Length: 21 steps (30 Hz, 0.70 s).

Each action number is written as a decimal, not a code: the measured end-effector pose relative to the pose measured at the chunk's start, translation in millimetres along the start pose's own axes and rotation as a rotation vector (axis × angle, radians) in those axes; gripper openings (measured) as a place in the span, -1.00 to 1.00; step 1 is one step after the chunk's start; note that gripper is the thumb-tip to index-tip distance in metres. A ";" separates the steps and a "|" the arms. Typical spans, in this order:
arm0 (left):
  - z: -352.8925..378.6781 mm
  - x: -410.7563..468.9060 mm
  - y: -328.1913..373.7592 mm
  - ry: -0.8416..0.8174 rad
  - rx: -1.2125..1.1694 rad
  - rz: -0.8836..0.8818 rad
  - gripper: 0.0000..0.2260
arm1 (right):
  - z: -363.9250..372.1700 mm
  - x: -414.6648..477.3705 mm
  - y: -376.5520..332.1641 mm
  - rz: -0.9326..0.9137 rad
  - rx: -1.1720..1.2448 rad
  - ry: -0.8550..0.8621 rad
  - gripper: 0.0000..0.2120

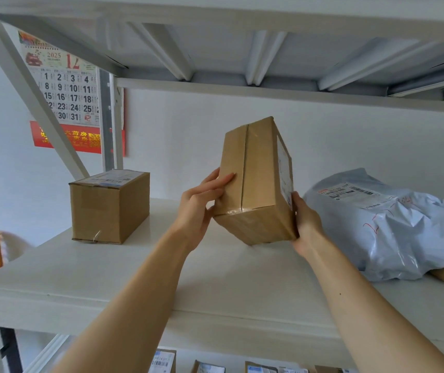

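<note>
The cardboard box [255,179] is tilted over the shelf [215,286], and its low corner seems to touch the board. The left grip [202,208] is clamped on its lower left edge, fingers flat on the taped face and thumb under. The right grip [307,224] holds the labelled side, its fingers hidden. The box looks stiff, rather light and a little smooth, so I would hold it on opposite sides, near the bottom.

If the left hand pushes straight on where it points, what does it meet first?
The box: the left hand grips its left edge, pointing up and right into it. Beyond, probably the wall; depth unclear.
</note>
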<state>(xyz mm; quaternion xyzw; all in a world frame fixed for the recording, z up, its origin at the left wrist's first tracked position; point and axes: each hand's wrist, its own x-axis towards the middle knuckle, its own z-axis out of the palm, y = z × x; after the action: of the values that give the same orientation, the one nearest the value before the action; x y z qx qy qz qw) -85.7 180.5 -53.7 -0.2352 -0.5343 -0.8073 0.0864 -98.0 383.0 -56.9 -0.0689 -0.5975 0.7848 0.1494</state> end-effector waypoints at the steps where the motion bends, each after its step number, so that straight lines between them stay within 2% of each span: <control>1: 1.0 -0.8 0.7 0.000 -0.010 0.005 -0.66 | 0.3 -1.4 0.3 0.009 0.000 -0.017 -0.74; 5: 0.4 1.9 -0.8 0.091 0.006 -0.008 -0.75 | -0.6 -4.1 -1.5 0.067 0.090 -0.082 -0.64; 8: -0.1 2.9 -1.7 0.160 0.002 -0.042 -0.74 | -2.3 -2.4 -2.1 0.060 0.156 -0.105 -0.62; 14: 0.6 2.3 -2.9 0.194 -0.026 -0.114 -0.77 | -2.4 2.4 -3.0 0.002 0.240 -0.131 -0.51; 18: -2.7 3.7 -5.6 0.176 -0.041 -0.183 -0.75 | -3.0 4.5 -1.8 -0.026 0.263 -0.146 -0.58; 21: -4.2 2.2 -4.2 0.160 -0.045 -0.229 -0.75 | -4.1 7.1 0.5 -0.053 0.262 -0.144 -0.55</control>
<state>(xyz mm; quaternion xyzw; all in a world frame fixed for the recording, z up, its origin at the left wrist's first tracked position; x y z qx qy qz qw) -90.5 178.7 -57.5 -0.1097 -0.5307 -0.8398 0.0307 -103.6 388.9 -58.0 0.0235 -0.5007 0.8548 0.1348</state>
